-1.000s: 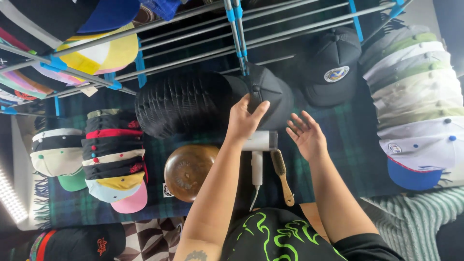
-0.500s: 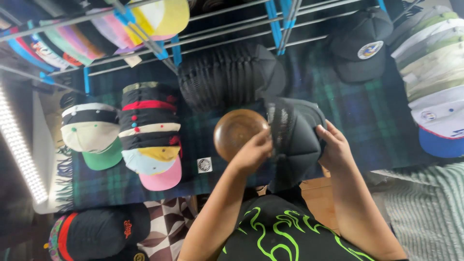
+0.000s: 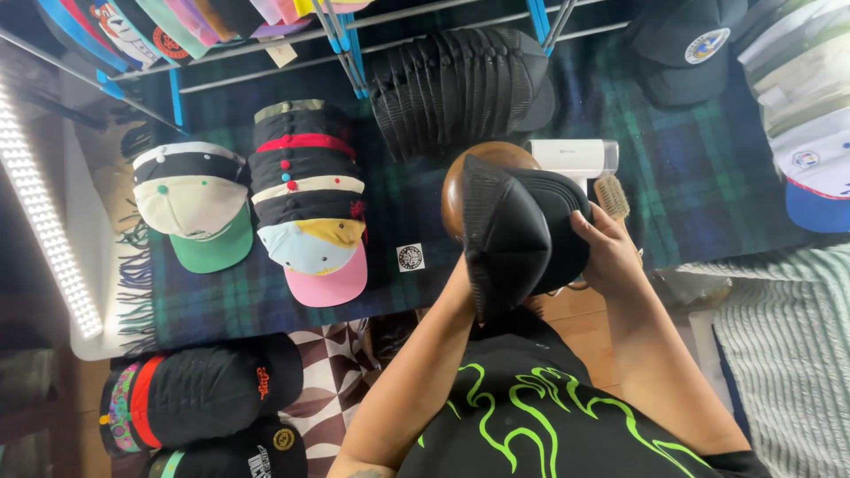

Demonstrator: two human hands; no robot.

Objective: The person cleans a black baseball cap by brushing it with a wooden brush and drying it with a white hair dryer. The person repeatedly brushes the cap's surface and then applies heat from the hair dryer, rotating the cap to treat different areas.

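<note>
1. The left hand is hidden behind the black mesh-backed cap [image 3: 518,232]; only its forearm shows.
2. That cap covers most of the round brown wooden block [image 3: 478,168].
3. The white handheld steamer [image 3: 575,157] is partly behind the cap too.
4. The white cap with a blue brim [image 3: 815,177] is cut off by the right edge.

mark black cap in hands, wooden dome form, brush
black cap [image 3: 518,230], head view, on its front panel
wooden dome form [image 3: 469,168], head view, on its exposed top edge
brush [image 3: 613,196], head view, on its bristle head
</note>
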